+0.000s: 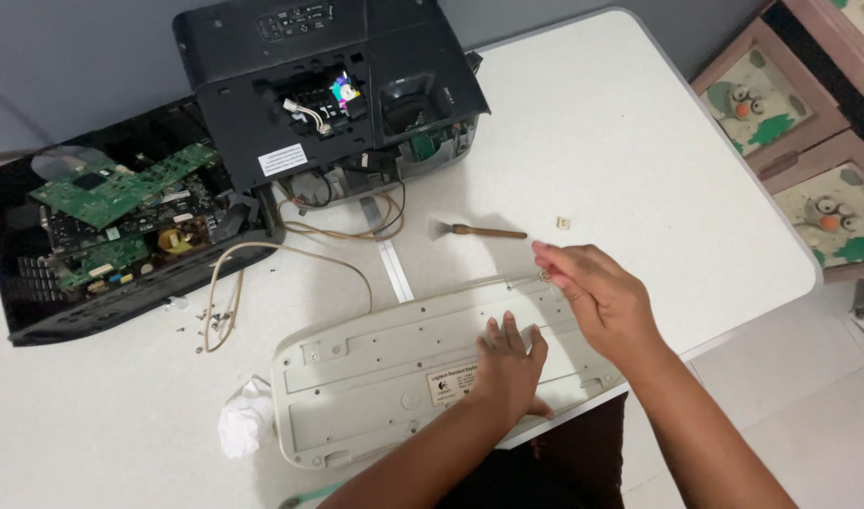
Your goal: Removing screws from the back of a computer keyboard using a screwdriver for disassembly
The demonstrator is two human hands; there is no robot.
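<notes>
While your left hand (509,369) lies flat, fingers together, on the upturned keyboard (394,377) on the tabletop (639,141), your right hand (597,292) fingers pinch something small at its far corner; the open black casing (36,302) holds green circuit boards (121,193).

Matt beige plastic keyboard (394,377); glossy white table (639,151); wooden-handled brush (479,231).

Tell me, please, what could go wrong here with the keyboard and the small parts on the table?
The keyboard lies face down with its near edge at the table edge; if the left hand lifts, it may slide off. The right hand pinches something tiny at the far corner, perhaps a screw; it could drop and roll away. Loose screws near the cable may be swept off or mixed up.
</notes>
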